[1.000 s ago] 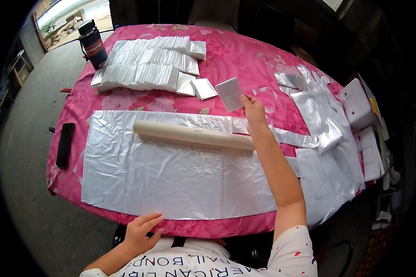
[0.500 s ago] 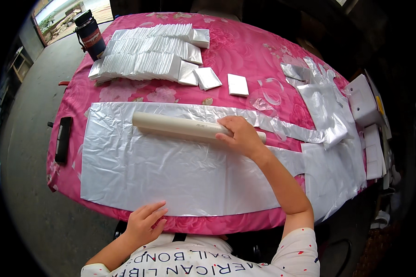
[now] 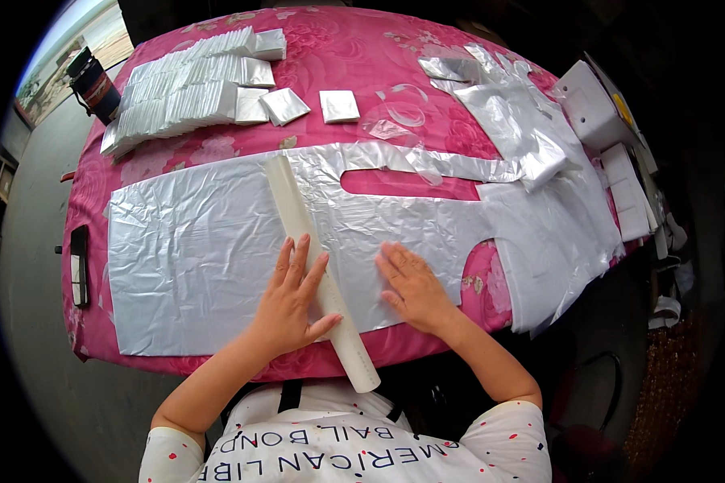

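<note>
A thin, silvery plastic sheet [image 3: 193, 258] with curved cut-outs lies spread over the near part of the table. Slanting across it is a long off-white pipe [image 3: 296, 205], its near end sticking out past the table's front edge. My left hand [image 3: 286, 302] rests at the pipe's left side with fingers spread, their tips and the thumb against it. To the right of the pipe, my right hand [image 3: 413, 290] lies flat on the sheet, fingers stretched out and holding nothing.
Rows of folded plastic packets [image 3: 181, 88] stand at the far left, beside a dark bottle [image 3: 97, 88]. A single packet [image 3: 339, 106] lies farther right. Crumpled plastic sheets [image 3: 515, 121] and white boxes [image 3: 592, 101] occupy the right side. A black phone-like object [image 3: 80, 266] lies at the left edge.
The pipe has swung from lying left to right to pointing toward me. My left hand has come up onto it; my right hand has let go and moved down onto the sheet.
</note>
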